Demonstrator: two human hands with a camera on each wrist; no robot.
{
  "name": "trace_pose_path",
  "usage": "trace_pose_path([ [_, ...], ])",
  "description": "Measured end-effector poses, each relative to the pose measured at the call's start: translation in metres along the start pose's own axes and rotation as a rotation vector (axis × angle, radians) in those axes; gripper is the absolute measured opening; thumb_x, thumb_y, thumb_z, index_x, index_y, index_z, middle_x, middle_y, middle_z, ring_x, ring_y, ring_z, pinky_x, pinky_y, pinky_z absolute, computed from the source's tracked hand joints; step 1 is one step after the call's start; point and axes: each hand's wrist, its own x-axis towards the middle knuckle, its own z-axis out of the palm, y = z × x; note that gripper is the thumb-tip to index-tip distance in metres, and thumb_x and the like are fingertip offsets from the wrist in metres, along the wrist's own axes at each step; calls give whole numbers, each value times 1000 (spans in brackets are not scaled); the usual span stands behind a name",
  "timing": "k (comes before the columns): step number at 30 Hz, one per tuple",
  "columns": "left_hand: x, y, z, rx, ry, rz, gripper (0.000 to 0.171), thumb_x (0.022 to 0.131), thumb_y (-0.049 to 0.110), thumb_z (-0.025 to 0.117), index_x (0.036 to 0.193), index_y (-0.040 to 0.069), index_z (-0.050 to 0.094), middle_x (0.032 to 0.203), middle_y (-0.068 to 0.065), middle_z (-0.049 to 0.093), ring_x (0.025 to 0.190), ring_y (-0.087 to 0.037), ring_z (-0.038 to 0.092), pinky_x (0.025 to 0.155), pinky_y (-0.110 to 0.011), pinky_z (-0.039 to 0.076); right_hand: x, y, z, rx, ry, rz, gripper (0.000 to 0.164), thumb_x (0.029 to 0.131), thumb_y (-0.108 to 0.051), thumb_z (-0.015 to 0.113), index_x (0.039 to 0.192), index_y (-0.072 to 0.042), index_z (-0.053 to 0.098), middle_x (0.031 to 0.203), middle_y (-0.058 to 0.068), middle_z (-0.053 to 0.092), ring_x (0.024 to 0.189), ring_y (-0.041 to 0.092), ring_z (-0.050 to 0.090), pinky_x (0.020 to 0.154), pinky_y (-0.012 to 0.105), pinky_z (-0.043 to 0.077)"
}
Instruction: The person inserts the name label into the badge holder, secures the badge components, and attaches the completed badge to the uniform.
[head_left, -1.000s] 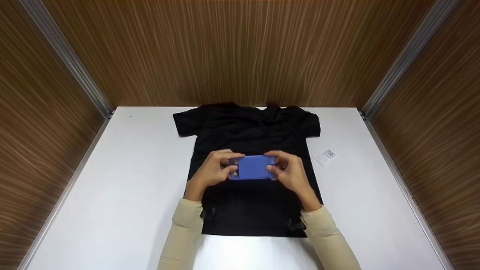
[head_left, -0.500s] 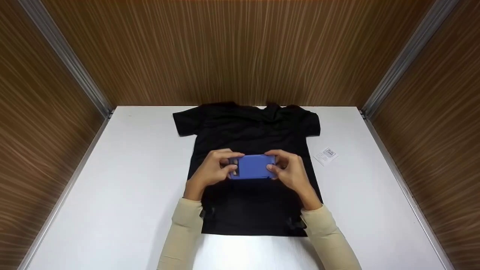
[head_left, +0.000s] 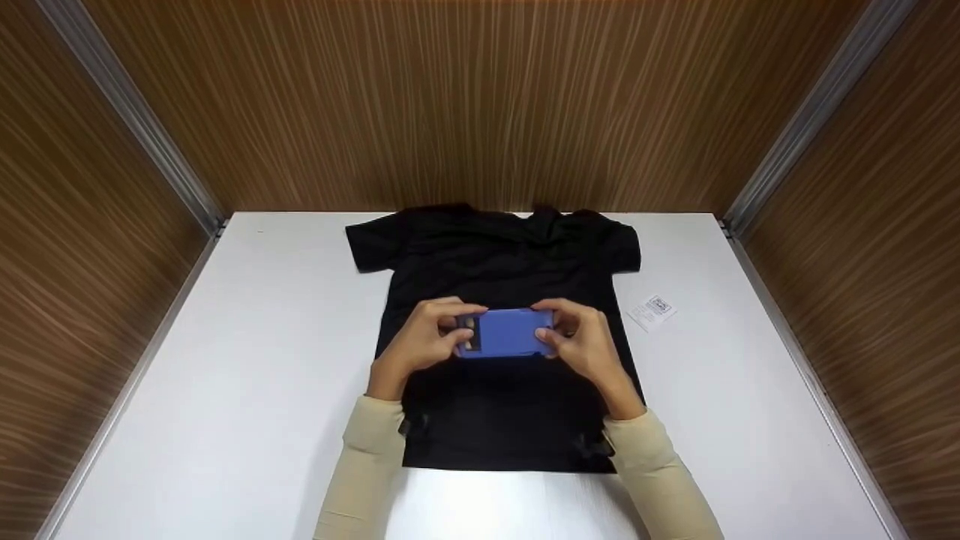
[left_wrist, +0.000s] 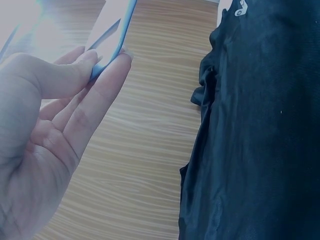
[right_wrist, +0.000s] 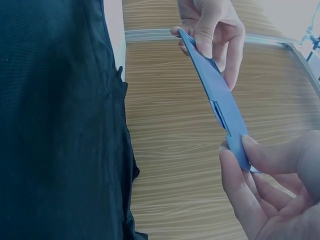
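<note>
A blue phone case point(head_left: 510, 332) is held flat by both hands, its long side running left to right. My left hand point(head_left: 427, 337) pinches the left end between thumb and fingers, and fingertips show through the dark cutout there. The opposite end is gripped by my right hand point(head_left: 585, 341), thumb on the near face. In the right wrist view the thin case point(right_wrist: 220, 95) appears edge-on, with a notch along its side. Beneath the hands a black short-sleeved shirt point(head_left: 495, 420) is spread out, collar toward the back wall. The left wrist view shows only one end of the case point(left_wrist: 112, 45).
A small white printed card point(head_left: 652, 312) lies to the right of the shirt on the white table point(head_left: 247, 360). Wood-grain panels point(head_left: 480, 105) enclose the back and both sides, joined by metal corner rails point(head_left: 142, 120).
The phone case and my right hand have shifted very slightly to the right. Both hands keep their grip; the shirt and card stay in place.
</note>
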Motion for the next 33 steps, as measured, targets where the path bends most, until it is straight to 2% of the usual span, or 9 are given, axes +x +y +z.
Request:
trace_pose_path([
  [3,0,0,0,-8,4,5,41,89,-10,69,125,10,75,100,-14,71,75,-19,65,60,-24,57,0,-1,0,5,11,9,34,82,9,79,113,-6,77,74,18,71,63,33,72,47,37,58],
  [10,0,-1,-2,5,15,1,44,89,-13,67,125,10,75,94,-14,68,73,-19,67,57,-27,58,0,-1,-2,10,33,30,37,79,12,80,112,-3,76,74,21,70,64,35,72,46,25,54],
  [18,-1,-1,-2,-7,10,-7,45,89,-14,66,125,10,75,94,-14,67,71,-21,69,56,-24,58,0,0,-4,6,35,20,37,79,12,80,111,-3,77,73,20,70,61,33,71,47,40,58],
  [25,-1,-1,-2,-21,14,-21,43,89,-13,66,125,10,75,94,-16,67,70,-23,70,56,-24,58,1,1,-6,25,24,13,35,80,12,79,111,-5,77,72,19,68,61,32,71,48,47,58],
  [28,-2,-1,-2,-18,18,-28,43,89,-13,66,124,10,75,94,-15,66,71,-23,70,57,-25,59,1,2,-7,22,20,12,34,81,12,79,111,-6,77,71,17,68,61,30,71,48,46,58],
  [33,-2,-2,-2,-21,30,-25,43,88,-14,66,123,10,76,93,-12,65,69,-22,69,56,-29,60,1,3,-8,19,16,5,34,81,11,79,111,-6,77,71,17,68,60,27,71,48,37,58],
])
